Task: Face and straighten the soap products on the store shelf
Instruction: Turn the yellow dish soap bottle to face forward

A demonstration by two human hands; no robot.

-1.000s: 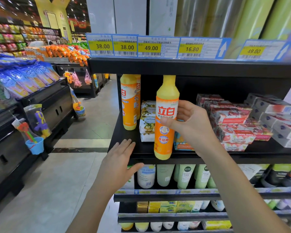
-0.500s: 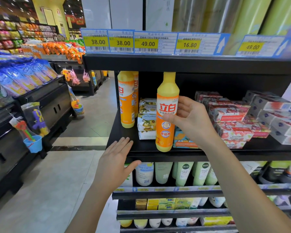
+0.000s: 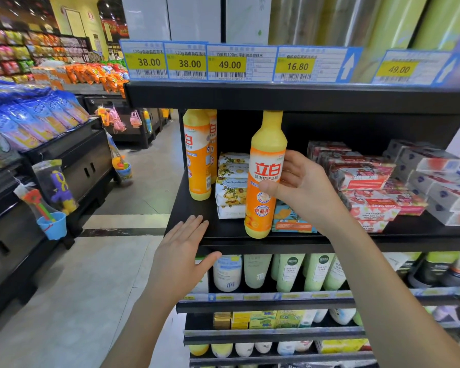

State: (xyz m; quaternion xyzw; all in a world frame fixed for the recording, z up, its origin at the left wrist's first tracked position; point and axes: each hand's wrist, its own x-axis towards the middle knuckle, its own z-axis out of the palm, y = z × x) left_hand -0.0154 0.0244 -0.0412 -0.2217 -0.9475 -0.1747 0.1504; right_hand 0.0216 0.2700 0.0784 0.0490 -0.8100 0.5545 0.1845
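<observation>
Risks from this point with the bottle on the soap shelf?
1. The bottle, gripped by the right hand, stands at the shelf's front edge; letting go now might tip it off.
2. Its cap sits just under the upper shelf; lifting may knock it.
3. Pushing it back could shove the teal box behind it.

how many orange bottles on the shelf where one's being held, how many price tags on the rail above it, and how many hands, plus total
orange bottles: 3
price tags: 5
hands: 2
total: 10
</observation>
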